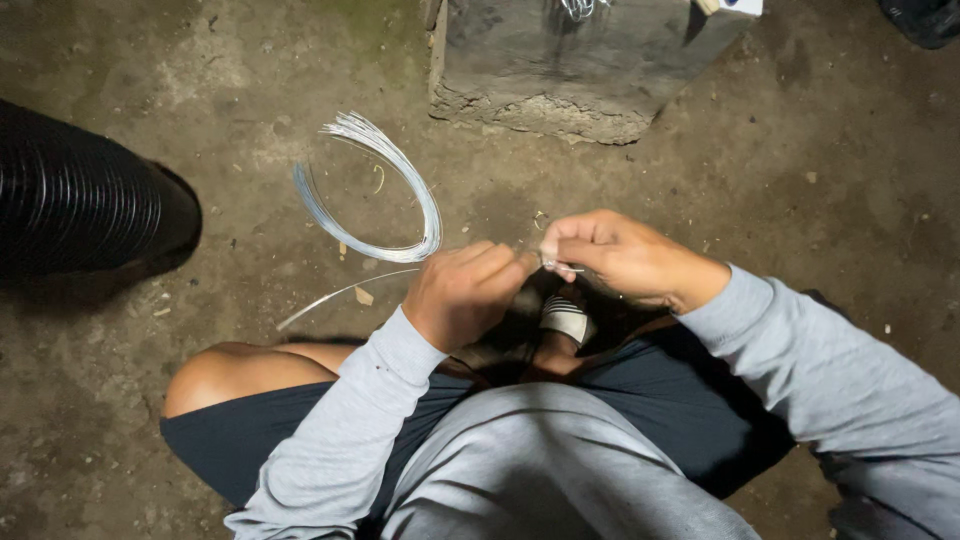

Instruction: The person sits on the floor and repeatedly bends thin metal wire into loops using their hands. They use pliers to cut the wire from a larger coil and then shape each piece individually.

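- A person in a grey long-sleeved top and dark shorts squats over a bare concrete floor (800, 200), seen from above.
- The left hand (462, 292) is closed in a loose fist, pinching a bundle of thin silvery wire (400, 185) between thumb and fingers.
- The right hand (615, 255) is closed too, fingertips pinched on the same wire where a short end pokes out; the two hands nearly touch.
- From the left hand the wire sweeps outward and up in a wide loop, arching above and to the left of the hands, off the floor. One loose strand trails down to the floor left of that hand.
- Judging by the grip, the step in hand looks like twisting or bending the wire end. The next move would seem to call for a firm pinch from both hands while the loop stays clear.
- A sandalled foot (566, 318) shows just below the hands.
- A concrete block (570, 70) sits beyond the hands; a black ribbed pipe (80, 195) lies well off to the left.
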